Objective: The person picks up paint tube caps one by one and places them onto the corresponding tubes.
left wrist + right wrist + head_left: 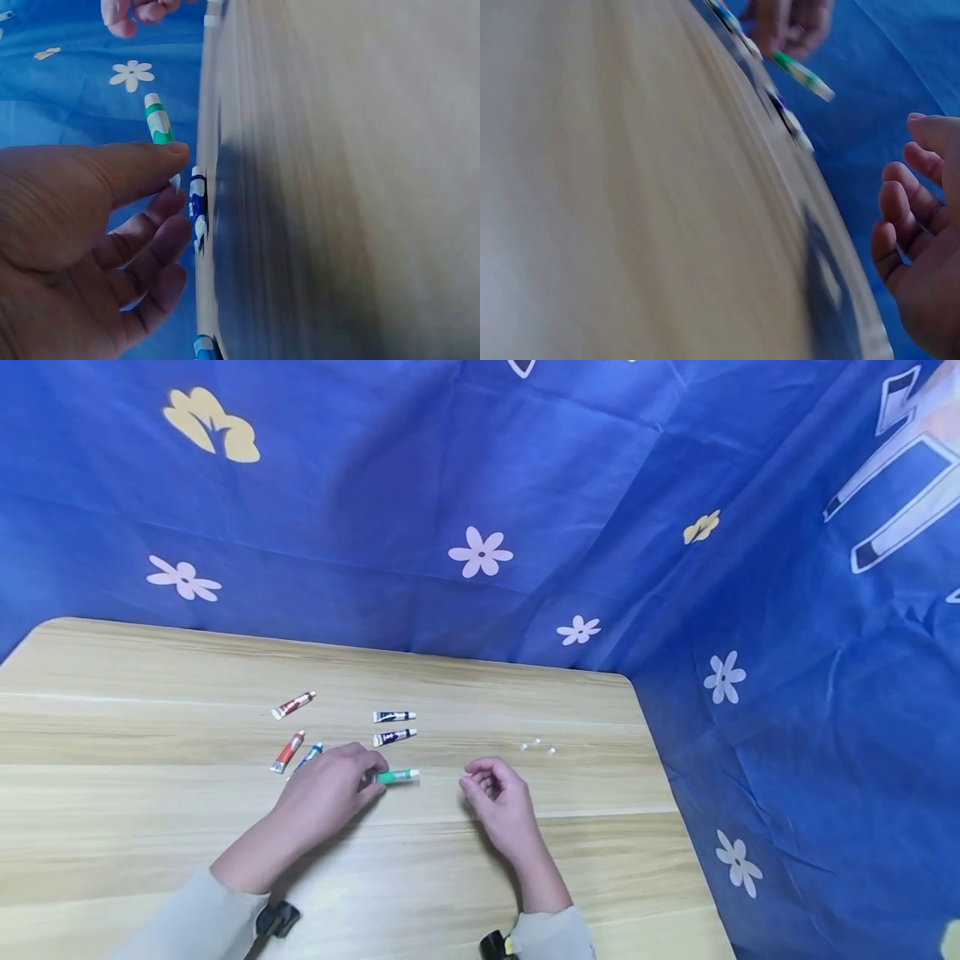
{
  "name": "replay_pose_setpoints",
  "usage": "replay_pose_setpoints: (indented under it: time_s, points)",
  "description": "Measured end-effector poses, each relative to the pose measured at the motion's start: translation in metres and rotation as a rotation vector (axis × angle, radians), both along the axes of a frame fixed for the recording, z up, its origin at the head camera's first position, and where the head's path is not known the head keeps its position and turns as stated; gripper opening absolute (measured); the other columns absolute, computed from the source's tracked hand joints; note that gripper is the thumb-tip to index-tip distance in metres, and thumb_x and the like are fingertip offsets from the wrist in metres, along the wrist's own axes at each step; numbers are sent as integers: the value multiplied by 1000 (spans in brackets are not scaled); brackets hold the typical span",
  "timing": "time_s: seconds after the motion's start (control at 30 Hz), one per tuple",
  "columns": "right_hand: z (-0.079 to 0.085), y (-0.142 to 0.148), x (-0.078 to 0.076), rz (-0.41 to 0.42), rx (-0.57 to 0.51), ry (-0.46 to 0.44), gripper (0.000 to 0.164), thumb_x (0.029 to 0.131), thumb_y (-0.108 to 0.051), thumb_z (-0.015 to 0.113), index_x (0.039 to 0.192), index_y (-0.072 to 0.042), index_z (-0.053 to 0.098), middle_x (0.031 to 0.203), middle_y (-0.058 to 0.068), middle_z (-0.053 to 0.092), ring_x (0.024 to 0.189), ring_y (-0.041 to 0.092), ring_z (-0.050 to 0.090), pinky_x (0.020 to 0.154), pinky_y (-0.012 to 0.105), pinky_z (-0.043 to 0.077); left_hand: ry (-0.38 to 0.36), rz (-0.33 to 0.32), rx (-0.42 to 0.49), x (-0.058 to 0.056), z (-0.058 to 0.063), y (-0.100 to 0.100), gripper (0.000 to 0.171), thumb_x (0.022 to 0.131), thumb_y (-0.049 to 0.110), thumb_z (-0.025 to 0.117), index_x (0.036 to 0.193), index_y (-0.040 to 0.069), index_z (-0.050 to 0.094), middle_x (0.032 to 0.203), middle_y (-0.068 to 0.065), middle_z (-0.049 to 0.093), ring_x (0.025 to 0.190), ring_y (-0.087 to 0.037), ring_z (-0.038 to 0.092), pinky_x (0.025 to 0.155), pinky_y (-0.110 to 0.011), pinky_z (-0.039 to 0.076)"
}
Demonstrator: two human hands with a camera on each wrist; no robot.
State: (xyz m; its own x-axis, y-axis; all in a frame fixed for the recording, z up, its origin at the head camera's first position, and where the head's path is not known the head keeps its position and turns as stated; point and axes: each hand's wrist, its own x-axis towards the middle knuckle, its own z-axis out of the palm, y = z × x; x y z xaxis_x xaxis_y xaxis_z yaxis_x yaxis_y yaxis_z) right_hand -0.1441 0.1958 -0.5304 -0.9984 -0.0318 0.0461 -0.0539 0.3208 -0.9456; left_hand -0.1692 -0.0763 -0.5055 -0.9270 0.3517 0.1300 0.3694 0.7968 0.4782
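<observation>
The left hand (330, 793) is pinching the green tube (399, 774) by its tail end, thumb and fingers (154, 161) closing round it, so the white cap end is projecting clear of the fingers toward the right hand (498, 802). This grip is leaving the cap exposed, probably for access from the other side. In the left wrist view the tube is standing slightly off the worktop (525, 860) rather than lying flat on it.

The right hand is resting just beside the cap end, not touching the tube. Its fingers (900, 210) are curling loosely inward and holding nothing that is visible.

Beyond the left fingers, two dark blue tubes (394, 727) are lying parallel. To their outer side, two red tubes (291, 727) and a blue tube (309, 755) are lying apart at varied angles. Beyond the right fingers, several small white caps (537, 746) are sitting together on the worktop, well apart from the tubes.
</observation>
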Motion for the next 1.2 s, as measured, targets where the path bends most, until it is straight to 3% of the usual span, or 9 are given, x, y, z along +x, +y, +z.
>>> replay_pose_setpoints:
  time_s: [0.33, 0.47, 0.6, 0.83, 1.2]
  points:
    - [-2, 57, -22, -238, -51, 66, 20, 95, 1, 77, 114, 0, 70, 96, 3, 66, 83, 7, 58, 73, 15, 49, -24, 9, -52, -23, -14, -2, 12, 90, 20, 87, 100, 17, 81, 87, 1, 71, 71, -13, 57, 62, -36, 50]
    - [-6, 80, -34, -323, -28, 84, 22, 95, 4, 76, 116, 4, 68, 92, 1, 64, 79, 5, 56, 67, 13, 47, -60, 25, -41, -28, -12, -1, 12, 91, 20, 86, 100, 17, 80, 88, 0, 71, 70, -14, 56, 59, -33, 47]
    - [-14, 99, -43, -405, 27, 43, 27, 94, 4, 76, 119, 3, 67, 88, -2, 61, 74, 4, 53, 63, 13, 44, -71, 26, -38, -31, -11, -1, 12, 91, 20, 87, 101, 17, 80, 89, -1, 71, 69, -15, 55, 57, -32, 45]
    - [-22, 112, -51, -439, 130, -88, 29, 95, -5, 77, 123, -3, 68, 88, -3, 61, 77, 9, 57, 66, 16, 48, -64, 33, -50, -35, -10, -1, 17, 89, 22, 89, 103, 16, 81, 91, -3, 72, 71, -16, 58, 59, -35, 47]
    - [-25, 108, -59, -438, 385, -107, 23, 95, -12, 79, 116, -3, 75, 81, -1, 66, 69, 9, 56, 65, 19, 45, -23, 45, -18, -27, -8, 2, 20, 86, 16, 91, 104, 14, 82, 97, -6, 75, 77, -19, 67, 61, -39, 52]
